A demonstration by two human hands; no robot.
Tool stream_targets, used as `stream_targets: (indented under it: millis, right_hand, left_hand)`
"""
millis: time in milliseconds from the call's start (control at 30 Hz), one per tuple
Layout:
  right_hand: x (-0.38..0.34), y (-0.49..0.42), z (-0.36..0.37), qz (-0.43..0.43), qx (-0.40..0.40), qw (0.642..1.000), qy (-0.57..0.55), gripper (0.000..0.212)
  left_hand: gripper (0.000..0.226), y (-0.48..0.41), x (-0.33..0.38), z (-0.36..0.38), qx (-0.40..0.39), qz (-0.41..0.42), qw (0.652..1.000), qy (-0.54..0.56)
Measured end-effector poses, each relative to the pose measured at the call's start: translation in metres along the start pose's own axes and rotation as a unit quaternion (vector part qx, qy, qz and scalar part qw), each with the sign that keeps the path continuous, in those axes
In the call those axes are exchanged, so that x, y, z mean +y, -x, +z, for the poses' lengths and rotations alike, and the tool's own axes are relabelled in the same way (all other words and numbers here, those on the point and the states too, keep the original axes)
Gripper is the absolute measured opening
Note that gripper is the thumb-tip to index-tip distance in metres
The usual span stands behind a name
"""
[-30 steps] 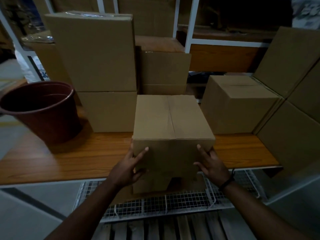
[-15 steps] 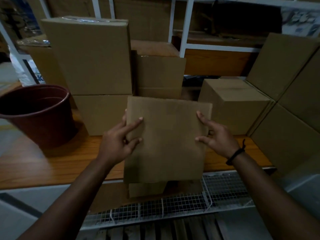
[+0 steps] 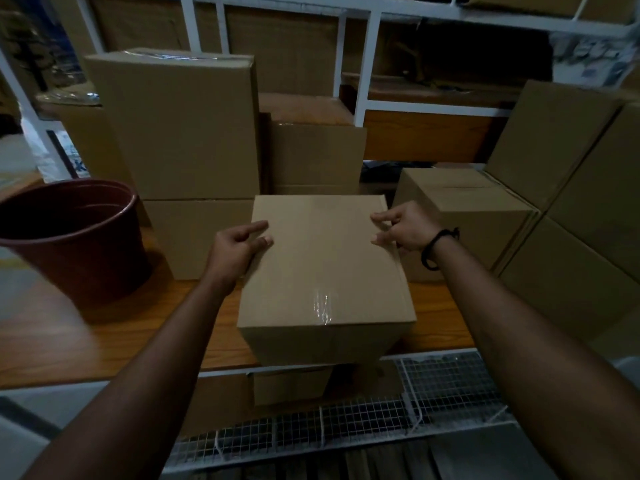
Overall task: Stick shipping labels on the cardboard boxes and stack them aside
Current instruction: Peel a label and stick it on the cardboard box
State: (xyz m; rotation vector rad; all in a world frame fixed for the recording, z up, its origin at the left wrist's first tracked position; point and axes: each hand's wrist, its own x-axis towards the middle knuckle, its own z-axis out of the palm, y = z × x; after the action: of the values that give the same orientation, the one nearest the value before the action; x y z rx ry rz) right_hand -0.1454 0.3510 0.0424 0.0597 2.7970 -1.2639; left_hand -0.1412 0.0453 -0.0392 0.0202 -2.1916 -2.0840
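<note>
A plain cardboard box [image 3: 322, 268] stands on the wooden shelf [image 3: 104, 337] at its front edge, a strip of clear tape shining on its top face. My left hand [image 3: 239, 247] rests against the box's upper left edge, fingers loosely bent. My right hand [image 3: 401, 225] touches the upper right edge with its fingertips. Neither hand is wrapped around the box. No shipping label shows on the box or in either hand.
A dark red bucket [image 3: 69, 237] sits on the shelf at the left. Stacked cartons [image 3: 180, 133] stand behind the box, another carton [image 3: 464, 213] at the right, and taller ones [image 3: 581, 202] line the far right. A wire mesh rack [image 3: 346, 424] lies below the shelf.
The box was lifted, tipped over and set down on the shelf with a taped face up. Both hands slid from its near side to its far top edges.
</note>
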Motion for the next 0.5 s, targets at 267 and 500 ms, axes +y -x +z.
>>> stream_targets:
  millis: [267, 500]
  right_hand:
    - [0.031, -0.037, 0.02, -0.007, 0.031, 0.999, -0.019, 0.042]
    - [0.047, -0.011, 0.028, -0.045, -0.05, 0.995, -0.074, 0.05]
  left_hand:
    - [0.036, -0.01, 0.006, 0.003, -0.04, -0.063, 0.997, 0.003]
    - [0.033, 0.001, -0.01, -0.003, -0.06, -0.053, 0.997, 0.01]
